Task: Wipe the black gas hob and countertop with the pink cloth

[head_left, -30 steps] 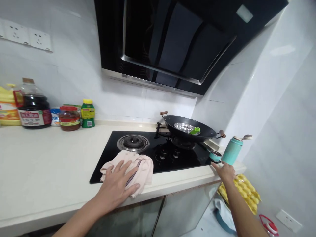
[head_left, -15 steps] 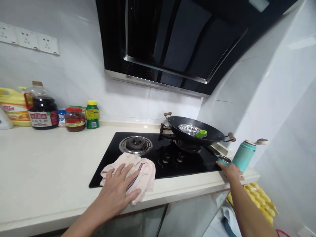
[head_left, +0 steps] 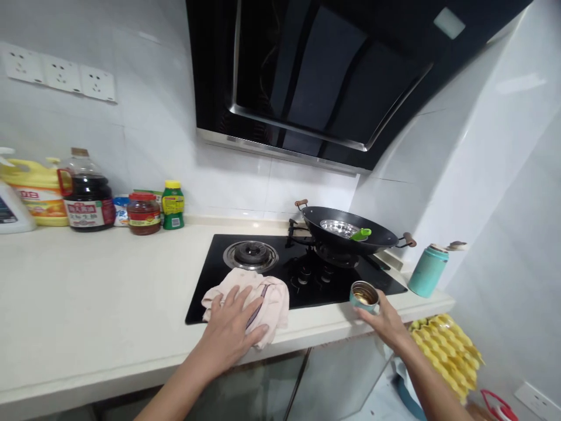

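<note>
Shifted along the worktop's [head_left: 109,298] front edge, the round teal metal cup [head_left: 363,294] fills my right grip [head_left: 386,320], crumpled pink cloth [head_left: 277,302] unlifted under my spread left grip [head_left: 228,334].

Black range hood [head_left: 324,70], white wall sockets [head_left: 62,73], red-lidded jar [head_left: 144,215] beside green yellow-capped bottle [head_left: 173,206], yellow egg tray [head_left: 447,354]

Cloth [head_left: 276,301] overlaps the front edge of the cooktop [head_left: 322,297], near its left corner; flask [head_left: 428,272] stands at the right end of the bench [head_left: 109,292].
</note>
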A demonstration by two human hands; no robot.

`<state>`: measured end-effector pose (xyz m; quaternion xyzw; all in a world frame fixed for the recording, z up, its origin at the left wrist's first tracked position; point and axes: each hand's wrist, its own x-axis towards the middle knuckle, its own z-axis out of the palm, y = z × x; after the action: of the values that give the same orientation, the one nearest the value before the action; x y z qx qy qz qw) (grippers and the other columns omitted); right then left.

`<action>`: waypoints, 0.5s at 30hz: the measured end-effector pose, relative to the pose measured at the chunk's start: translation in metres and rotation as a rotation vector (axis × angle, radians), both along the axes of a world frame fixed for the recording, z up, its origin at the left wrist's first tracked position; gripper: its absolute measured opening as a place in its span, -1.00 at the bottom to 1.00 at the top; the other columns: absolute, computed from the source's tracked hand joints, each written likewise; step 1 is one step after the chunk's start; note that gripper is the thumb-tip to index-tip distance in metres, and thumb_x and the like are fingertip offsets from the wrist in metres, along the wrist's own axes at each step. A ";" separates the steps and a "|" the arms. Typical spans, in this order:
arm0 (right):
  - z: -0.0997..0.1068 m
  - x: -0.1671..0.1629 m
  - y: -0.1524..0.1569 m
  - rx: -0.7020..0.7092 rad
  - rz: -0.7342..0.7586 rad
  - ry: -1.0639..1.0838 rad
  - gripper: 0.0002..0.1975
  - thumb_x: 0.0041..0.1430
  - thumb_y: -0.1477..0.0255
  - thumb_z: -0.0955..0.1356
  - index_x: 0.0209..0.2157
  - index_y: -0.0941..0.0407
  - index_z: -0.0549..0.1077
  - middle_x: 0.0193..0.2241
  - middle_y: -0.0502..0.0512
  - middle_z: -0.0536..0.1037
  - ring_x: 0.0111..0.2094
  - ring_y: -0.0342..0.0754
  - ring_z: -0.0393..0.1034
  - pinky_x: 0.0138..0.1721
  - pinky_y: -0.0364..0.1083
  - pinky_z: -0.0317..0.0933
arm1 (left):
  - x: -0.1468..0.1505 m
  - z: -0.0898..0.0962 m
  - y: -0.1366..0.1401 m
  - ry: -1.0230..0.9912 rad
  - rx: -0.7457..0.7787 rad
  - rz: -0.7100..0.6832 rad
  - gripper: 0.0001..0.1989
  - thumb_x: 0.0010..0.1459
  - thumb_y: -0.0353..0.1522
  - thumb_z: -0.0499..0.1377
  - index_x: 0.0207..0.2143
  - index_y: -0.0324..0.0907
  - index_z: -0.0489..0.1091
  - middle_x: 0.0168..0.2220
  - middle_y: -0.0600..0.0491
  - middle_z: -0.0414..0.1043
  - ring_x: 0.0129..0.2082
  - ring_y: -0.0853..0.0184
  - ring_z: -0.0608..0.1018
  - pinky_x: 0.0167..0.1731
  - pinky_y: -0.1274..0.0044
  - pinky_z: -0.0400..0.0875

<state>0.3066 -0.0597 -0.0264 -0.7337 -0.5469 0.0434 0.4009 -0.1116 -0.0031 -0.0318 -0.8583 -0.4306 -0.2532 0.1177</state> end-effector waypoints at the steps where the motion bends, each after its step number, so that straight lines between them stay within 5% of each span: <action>1: 0.002 -0.018 -0.008 0.026 0.075 0.003 -0.34 -0.03 0.00 0.40 0.05 0.04 0.34 -0.04 0.14 0.56 0.02 0.19 0.46 0.09 0.11 0.25 | 0.000 0.001 -0.001 -0.004 -0.008 0.003 -0.50 0.28 -0.07 0.12 0.24 0.06 0.34 0.32 -0.09 0.28 0.29 -0.16 0.27 0.16 -0.06 0.11; 9: 0.059 -0.140 -0.072 0.043 0.363 0.005 -0.41 -0.08 0.19 0.45 0.04 0.03 0.43 0.01 0.14 0.53 0.08 0.22 0.39 0.10 0.18 0.26 | 0.002 0.007 -0.007 -0.002 -0.083 0.002 -0.49 0.27 -0.08 0.16 0.23 0.04 0.35 0.34 -0.10 0.24 0.31 -0.18 0.25 0.17 -0.10 0.10; 15: 0.097 -0.182 -0.098 0.182 0.666 -0.202 -0.50 -0.18 0.42 0.45 -0.09 0.02 0.44 -0.13 0.10 0.54 -0.05 0.13 0.44 0.00 0.07 0.34 | 0.002 0.007 -0.008 -0.007 -0.051 0.013 -0.49 0.26 -0.08 0.17 0.22 0.06 0.35 0.32 -0.08 0.27 0.30 -0.15 0.26 0.18 -0.09 0.10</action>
<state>0.1245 -0.1579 0.0703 -0.4771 -0.7946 0.0502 0.3722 -0.1096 -0.0109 -0.0249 -0.8572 -0.4430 -0.2445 0.0957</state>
